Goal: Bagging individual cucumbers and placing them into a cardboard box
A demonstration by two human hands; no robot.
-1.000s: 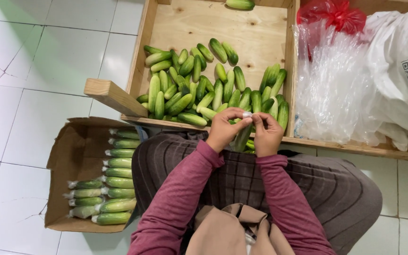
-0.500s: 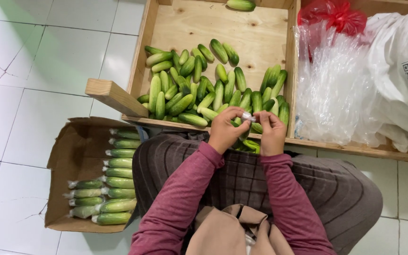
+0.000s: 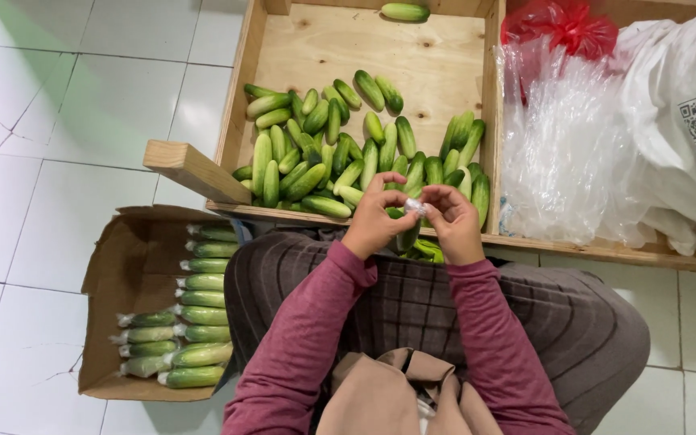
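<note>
Over the near rim of the wooden crate (image 3: pixel 239 121), seen from the head camera, both hands meet above the person's lap. The left hand (image 3: pixel 374 221) and the right hand (image 3: pixel 454 228) pinch between their fingertips the gathered clear neck of a bagged cucumber bundle (image 3: pixel 412 238), which hangs down just in front of the crate's near rim, partly hidden behind the fingers. Both grips are narrow, thumbs and forefingers closed on the plastic; whether a tie or tape is also held there is too small to tell.

To do this well, I judge the neck should be kept tightly bunched close above the cucumbers, with one hand holding steady while the other works, so the film does not slip loose.

Inside the crate lies a heap of loose cucumbers (image 3: pixel 324 157), with one more alone at its far end. Left of the crate's near corner, on the tiled floor, stands an open brown cardboard box (image 3: pixel 110 258) holding a row of finished clear-wrapped packs (image 3: pixel 195 322). Right of the crate sit crumpled clear plastic bags (image 3: pixel 557 145), a red bag (image 3: pixel 561 28) beyond them, and a white sack (image 3: pixel 686 137) bearing a square black code label.
</note>
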